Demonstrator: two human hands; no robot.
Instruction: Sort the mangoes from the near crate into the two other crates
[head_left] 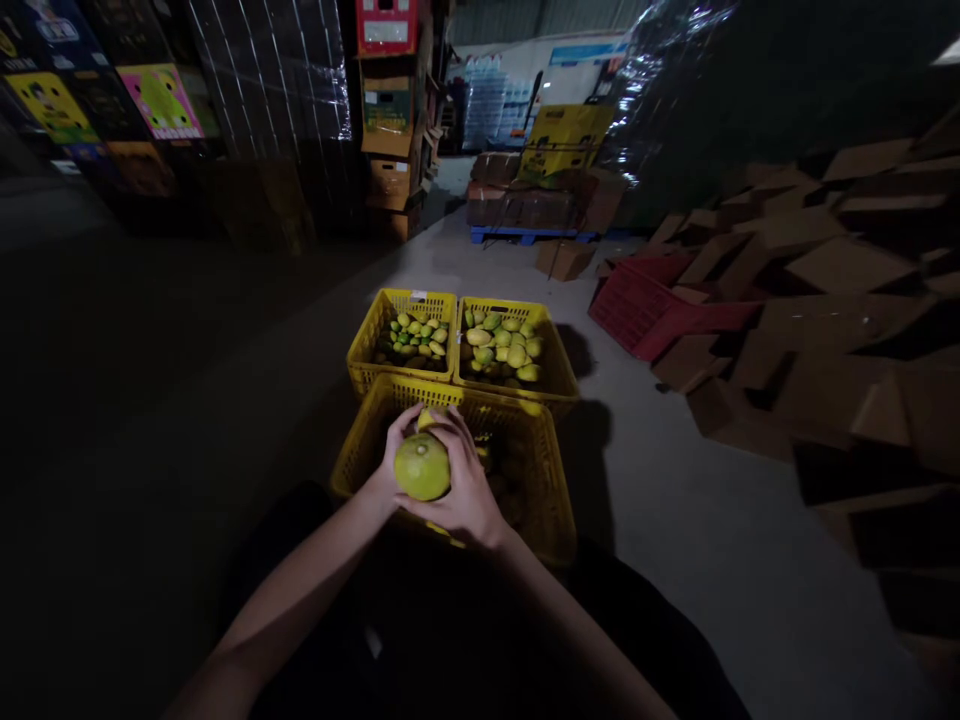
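Over the near yellow crate (551, 480), my two hands are close together around fruit. My right hand (469, 485) curves around a round yellow-green citrus fruit (422, 467) whose pale stem end faces me. My left hand (395, 450) closes on it from the other side. A second yellow citrus fruit (433, 418) shows just behind, between the fingers of both hands; which hand bears it I cannot tell. More fruit lies dim in the shadowed bottom of the near crate, partly hidden by my hands.
Beyond stand two yellow crates, the left crate (360, 345) with smaller green and yellow fruit, the right crate (559, 365) with larger ones. A red crate (637, 305) leans by heaped cardboard (825, 330) on the right. Stacked boxes (388, 125) and a blue pallet (525, 236) stand farther back.
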